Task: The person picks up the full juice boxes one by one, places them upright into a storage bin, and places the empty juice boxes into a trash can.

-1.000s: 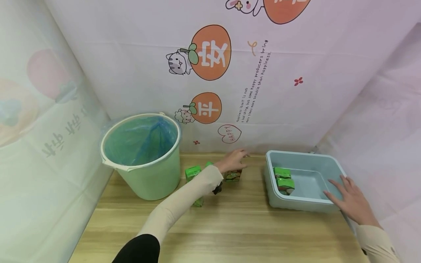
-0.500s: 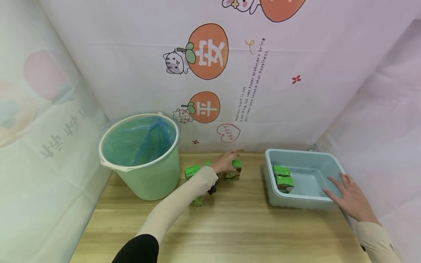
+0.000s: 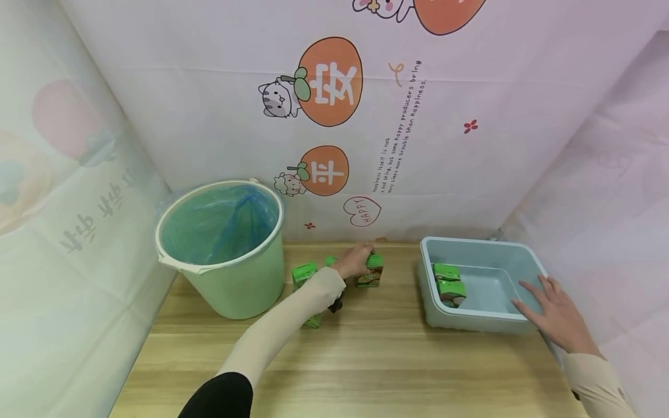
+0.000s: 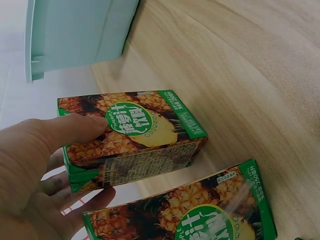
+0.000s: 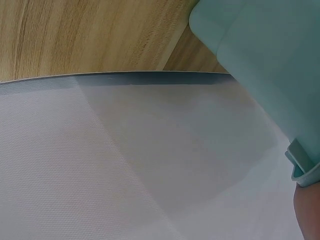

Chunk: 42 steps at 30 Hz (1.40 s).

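My left hand (image 3: 353,261) holds a pineapple juice carton (image 3: 369,278) that stands on the table at the back. In the left wrist view the thumb presses on the front of this juice carton (image 4: 165,125), while the fingers reach behind it. A second pineapple juice carton (image 4: 167,212) stands close beside it, below the hand. At the right, my right hand (image 3: 561,318) rests at the near right rim of a light blue plastic bin (image 3: 493,318), fingers spread over the edge. Two green-topped cartons (image 3: 452,289) sit inside, along the bin's left wall.
A light green bucket (image 3: 235,290) lined with a blue bag stands at the left back. More green cartons (image 3: 305,273) are between it and my left hand, partly hidden by the forearm. Printed cloth walls (image 3: 209,128) enclose the back and sides.
My left hand has come back slightly leftward and down onto the carton, and its fingers have closed on it. The right hand stays on the bin's rim.
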Each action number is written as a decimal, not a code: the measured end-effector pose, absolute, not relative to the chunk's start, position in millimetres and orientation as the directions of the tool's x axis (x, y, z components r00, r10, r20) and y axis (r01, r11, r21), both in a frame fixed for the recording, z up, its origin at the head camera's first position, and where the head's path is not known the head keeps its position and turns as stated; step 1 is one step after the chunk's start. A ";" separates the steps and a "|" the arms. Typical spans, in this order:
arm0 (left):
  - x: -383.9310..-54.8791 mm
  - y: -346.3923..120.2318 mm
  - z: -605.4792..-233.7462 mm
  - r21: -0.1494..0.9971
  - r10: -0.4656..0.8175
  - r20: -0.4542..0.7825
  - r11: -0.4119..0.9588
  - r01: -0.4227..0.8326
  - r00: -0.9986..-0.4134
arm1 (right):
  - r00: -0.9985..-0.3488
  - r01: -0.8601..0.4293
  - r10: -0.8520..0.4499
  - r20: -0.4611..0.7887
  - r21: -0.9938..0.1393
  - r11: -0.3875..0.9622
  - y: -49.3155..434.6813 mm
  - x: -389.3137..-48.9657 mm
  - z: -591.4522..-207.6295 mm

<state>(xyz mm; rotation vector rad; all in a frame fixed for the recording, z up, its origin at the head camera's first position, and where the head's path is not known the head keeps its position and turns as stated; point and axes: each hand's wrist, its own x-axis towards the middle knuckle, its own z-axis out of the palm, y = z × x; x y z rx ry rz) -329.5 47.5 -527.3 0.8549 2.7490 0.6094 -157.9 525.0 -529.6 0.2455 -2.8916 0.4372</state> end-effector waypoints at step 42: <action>-334.8 49.3 -481.2 0.610 0.613 0.037 0.612 0.504 -0.789 | -0.966 -0.186 -0.123 0.229 -0.277 0.943 527.1 -156.6 -531.8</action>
